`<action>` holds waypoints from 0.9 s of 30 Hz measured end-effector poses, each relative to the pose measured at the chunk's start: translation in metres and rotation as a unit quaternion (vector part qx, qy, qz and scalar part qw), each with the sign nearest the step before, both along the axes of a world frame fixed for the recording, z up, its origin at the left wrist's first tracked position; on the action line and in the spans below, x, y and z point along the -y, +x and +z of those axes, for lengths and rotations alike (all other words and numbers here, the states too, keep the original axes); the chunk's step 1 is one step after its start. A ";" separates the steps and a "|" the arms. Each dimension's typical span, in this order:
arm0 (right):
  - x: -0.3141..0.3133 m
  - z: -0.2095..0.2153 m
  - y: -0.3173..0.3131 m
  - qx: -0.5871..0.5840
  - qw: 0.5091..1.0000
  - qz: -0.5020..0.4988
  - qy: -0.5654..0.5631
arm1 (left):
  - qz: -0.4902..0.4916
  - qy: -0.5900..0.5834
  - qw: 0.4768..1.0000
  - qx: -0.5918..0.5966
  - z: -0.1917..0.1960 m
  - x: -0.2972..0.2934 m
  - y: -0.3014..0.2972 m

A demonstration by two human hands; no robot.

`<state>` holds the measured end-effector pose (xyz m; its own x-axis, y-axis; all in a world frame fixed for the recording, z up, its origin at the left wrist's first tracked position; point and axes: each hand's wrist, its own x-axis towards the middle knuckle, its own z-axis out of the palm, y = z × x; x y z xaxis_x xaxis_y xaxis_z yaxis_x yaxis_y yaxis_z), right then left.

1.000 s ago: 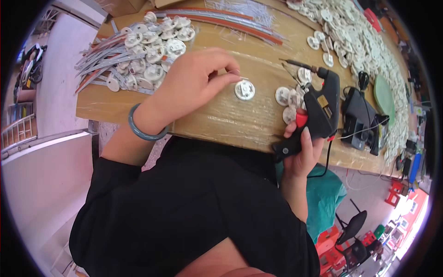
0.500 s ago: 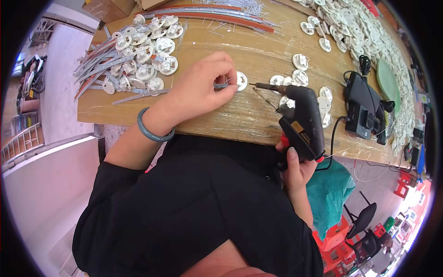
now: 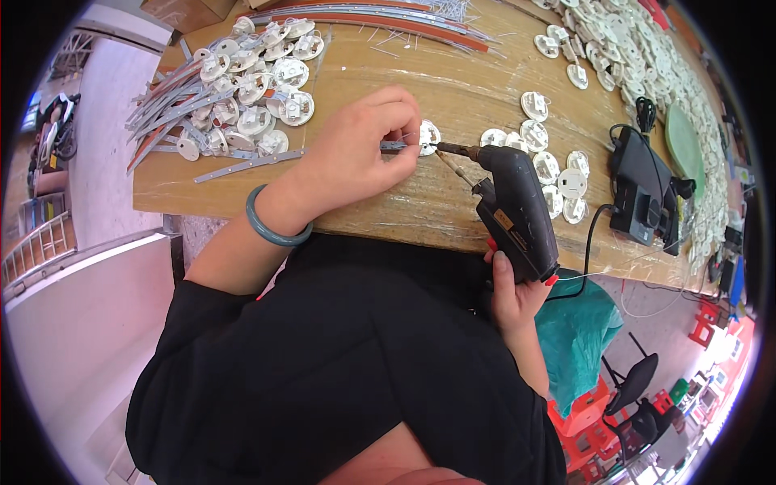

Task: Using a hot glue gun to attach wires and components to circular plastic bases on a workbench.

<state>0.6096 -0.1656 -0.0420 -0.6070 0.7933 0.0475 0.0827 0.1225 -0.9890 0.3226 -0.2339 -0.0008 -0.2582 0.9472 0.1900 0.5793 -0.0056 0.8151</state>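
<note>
— Left hand (image 3: 356, 153)?
— Fingers curled together, pinching a thin grey metal strip (image 3: 394, 145) against a small white round disc (image 3: 429, 134), both down on the wooden table (image 3: 420, 206) near its front edge.
— Right hand (image 3: 516, 293)?
— Wrapped tight round the grip of a black electric screwdriver (image 3: 514, 212), bit tip touching the disc.
— Around them?
— Heap of finished discs with strips (image 3: 250, 105) far left, loose white discs (image 3: 550, 158) just right of the tool, black charger (image 3: 643, 190) beyond.
</note>
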 end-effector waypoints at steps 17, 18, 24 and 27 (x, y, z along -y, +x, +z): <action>0.000 0.001 -0.004 0.019 0.998 0.005 0.055 | -0.002 0.033 0.999 0.006 -0.004 0.000 -0.002; 0.000 0.001 -0.004 0.020 0.998 0.005 0.055 | -0.002 0.033 0.999 0.003 -0.004 0.000 -0.002; 0.001 0.004 -0.007 0.022 0.998 0.005 0.052 | -0.004 0.039 0.999 0.001 -0.004 0.000 -0.002; 0.000 0.004 -0.007 0.028 0.998 -0.003 0.062 | -0.003 0.039 0.999 0.000 -0.005 0.000 -0.002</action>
